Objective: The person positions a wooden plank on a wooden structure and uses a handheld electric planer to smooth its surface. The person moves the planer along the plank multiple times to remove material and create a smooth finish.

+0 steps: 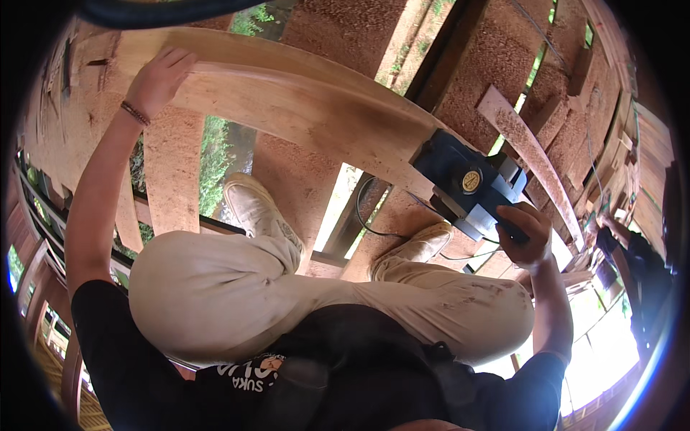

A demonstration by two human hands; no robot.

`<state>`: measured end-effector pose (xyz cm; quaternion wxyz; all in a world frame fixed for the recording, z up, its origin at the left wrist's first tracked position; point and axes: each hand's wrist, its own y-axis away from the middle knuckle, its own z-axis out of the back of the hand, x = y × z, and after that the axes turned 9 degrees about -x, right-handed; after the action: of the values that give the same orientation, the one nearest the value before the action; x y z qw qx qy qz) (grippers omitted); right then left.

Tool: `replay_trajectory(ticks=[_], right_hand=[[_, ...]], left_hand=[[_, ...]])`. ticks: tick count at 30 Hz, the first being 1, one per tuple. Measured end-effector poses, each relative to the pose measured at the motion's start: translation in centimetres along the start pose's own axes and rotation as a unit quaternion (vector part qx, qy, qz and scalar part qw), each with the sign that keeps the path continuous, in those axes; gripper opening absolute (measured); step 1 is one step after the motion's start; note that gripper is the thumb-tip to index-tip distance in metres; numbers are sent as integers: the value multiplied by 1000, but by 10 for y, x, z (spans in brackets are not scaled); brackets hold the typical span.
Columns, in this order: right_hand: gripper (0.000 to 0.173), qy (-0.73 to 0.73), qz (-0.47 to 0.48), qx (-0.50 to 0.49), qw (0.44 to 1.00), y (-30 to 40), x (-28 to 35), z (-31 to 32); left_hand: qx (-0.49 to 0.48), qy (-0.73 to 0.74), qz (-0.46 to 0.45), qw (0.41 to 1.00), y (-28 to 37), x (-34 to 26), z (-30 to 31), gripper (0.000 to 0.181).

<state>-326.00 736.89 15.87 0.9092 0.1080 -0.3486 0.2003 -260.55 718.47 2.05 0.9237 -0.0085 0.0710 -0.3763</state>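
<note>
A long wooden plank (302, 108) lies crosswise before me, one edge raised towards the far side. My left hand (161, 78) rests with its fingers over the plank's upper edge near its left end. A bead bracelet is on that wrist. My right hand (524, 234) grips the rear handle of a blue electric hand planer (469, 180). The planer's front part sits on the right end of the plank. A round yellow dial shows on its upward side. The planer's sole and the contact beneath it are hidden.
Sawdust-covered boards (285, 188) form a floor with wide open gaps, greenery below. A dark power cord (372, 229) loops between my shoes. A narrow curved board (531, 156) lies beyond the planer. Another person (639, 269) is at the far right, near stacked wood.
</note>
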Motion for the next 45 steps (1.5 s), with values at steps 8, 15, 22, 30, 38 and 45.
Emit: replay_trajectory(ticks=[8, 15, 22, 30, 38, 45], right_hand=[[44, -2, -25, -25, 999, 2, -9, -4], [43, -10, -38, 12, 999, -9, -2, -21], [48, -41, -19, -13, 999, -64, 45, -70], [36, -25, 20, -38, 999, -194, 107, -132], [37, -27, -10, -38, 999, -88, 32, -68], [40, 23, -89, -32, 995, 45, -30, -8]], left_hand=[[23, -31, -21, 999, -10, 6, -2, 31], [25, -11, -34, 999, -12, 17, -8, 40], [8, -13, -56, 998, -10, 25, -12, 40], [-6, -2, -40, 999, -10, 45, -19, 29], [75, 21, -94, 992, 34, 151, -102, 31], [109, 54, -8, 992, 27, 140, -52, 22]])
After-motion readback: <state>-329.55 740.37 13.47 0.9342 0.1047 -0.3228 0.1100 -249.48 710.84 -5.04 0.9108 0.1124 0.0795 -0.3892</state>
